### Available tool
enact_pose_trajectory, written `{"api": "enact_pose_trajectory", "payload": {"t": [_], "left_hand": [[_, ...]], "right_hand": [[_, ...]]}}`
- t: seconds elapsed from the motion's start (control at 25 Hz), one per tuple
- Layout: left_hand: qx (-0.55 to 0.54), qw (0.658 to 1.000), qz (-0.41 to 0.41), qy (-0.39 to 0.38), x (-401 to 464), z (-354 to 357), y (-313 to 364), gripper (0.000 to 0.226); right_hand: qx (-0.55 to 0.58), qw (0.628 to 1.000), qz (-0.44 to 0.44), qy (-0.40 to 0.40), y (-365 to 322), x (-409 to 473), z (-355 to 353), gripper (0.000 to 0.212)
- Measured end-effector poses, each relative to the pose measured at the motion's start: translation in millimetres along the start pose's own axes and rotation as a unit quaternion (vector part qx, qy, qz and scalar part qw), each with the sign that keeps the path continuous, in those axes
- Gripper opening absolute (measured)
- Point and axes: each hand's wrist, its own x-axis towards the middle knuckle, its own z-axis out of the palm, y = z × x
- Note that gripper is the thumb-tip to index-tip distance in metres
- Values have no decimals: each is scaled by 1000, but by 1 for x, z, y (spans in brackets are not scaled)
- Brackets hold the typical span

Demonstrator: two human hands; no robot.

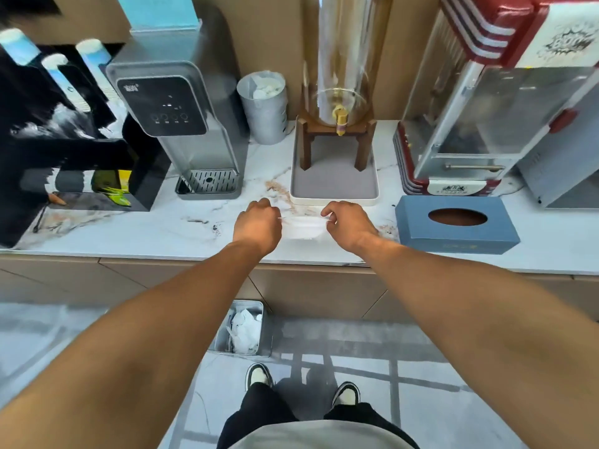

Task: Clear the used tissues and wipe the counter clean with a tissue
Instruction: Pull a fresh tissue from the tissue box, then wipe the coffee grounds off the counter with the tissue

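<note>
We hold a white tissue stretched between our hands just above the surface, the left hand pinching one edge and the right hand pinching the other. No used tissues lie on the surface, so we judge the clearing done and the wiping about to start. Brownish smears lie just beyond the hands. Next we should fold the tissue into a pad, press it down and sweep across the smears.
</note>
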Motion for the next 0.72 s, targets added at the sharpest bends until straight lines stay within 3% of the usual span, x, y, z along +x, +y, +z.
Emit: {"api": "enact_pose_trajectory", "payload": {"t": [0.32, 0.52, 0.72], "left_hand": [[-13, 1000, -26, 0, 5, -10, -150, 25], [-49, 999, -11, -21, 34, -7, -257, 36], [-48, 997, 38, -44, 62, -3, -311, 33]], "right_hand": [[-25, 996, -79, -35, -115, 46, 86, 27], [-19, 998, -55, -22, -192, 85, 149, 29], [-37, 999, -27, -27, -228, 109, 172, 40]]}}
